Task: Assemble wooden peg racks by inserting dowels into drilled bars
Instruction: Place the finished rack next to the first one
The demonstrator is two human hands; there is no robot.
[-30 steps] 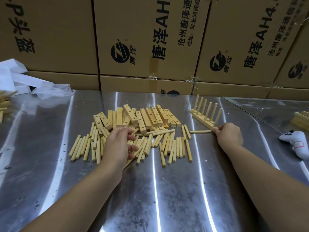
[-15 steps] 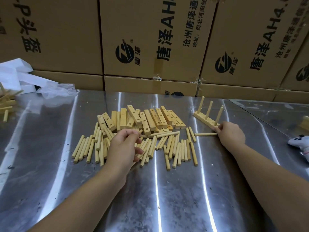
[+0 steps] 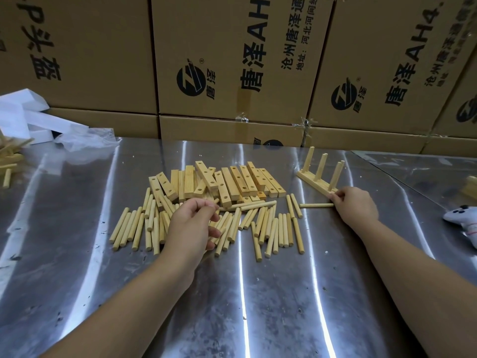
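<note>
Two bare forearms in from the near edge of the steel bench. Left hand closer to the body, poised over the loose dowels, fingers curled, thumb tip drawn to forefinger; a dowel in that pinch or not, impossible to say, with the back of the hand turned to the camera and the pieces underneath covered. Dowels fanned mostly lengthwise, pointing away from the body, side by side in rough rows. Further out and to the right, right hand pinching the near end of the rack between thumb and fingertips, apparently steadying it on the bench. Just left of those fingers, a single dowel lying crosswise, long axis left to right, one end at or almost at the right hand, well apart from the left. Likely the next peg, and by that judgement the right hand far better placed for it; for the left, a reach rightward and outward across the pile. Rack bar itself angled away to the far left, pegs upright, three or perhaps four, the nearest pair overlapping and hard to separate; free holes in the bar not visible from here. Behind the dowels, a heap of drilled bars, holes up on several. At the right edge, a white controller-like object, cut off. Far left, white foam pieces and a few more sticks, half out of view. Beyond everything, a wall of printed cardboard boxes.
</note>
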